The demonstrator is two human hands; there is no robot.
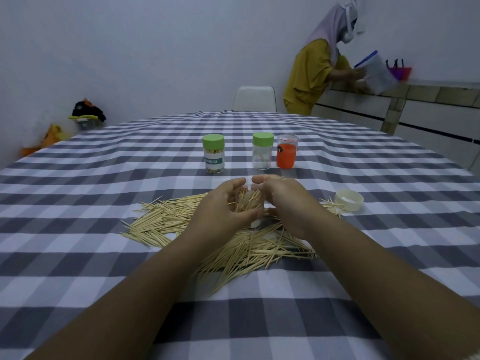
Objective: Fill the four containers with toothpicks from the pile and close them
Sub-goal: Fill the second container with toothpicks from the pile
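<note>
Your left hand curls around a clear container half full of toothpicks, held above the toothpick pile at the table's center. Your right hand grips its other side, pinching toothpicks. At 12 o'clock stand 3 capped containers; at 3 o'clock lies a white lid.

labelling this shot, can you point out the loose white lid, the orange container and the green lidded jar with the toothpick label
loose white lid [348,200]: head view, on its near rim.
orange container [286,155]: head view, on the orange front of its body.
green-lidded jar with the toothpick label [214,160]: head view, on the teal label band.
</note>
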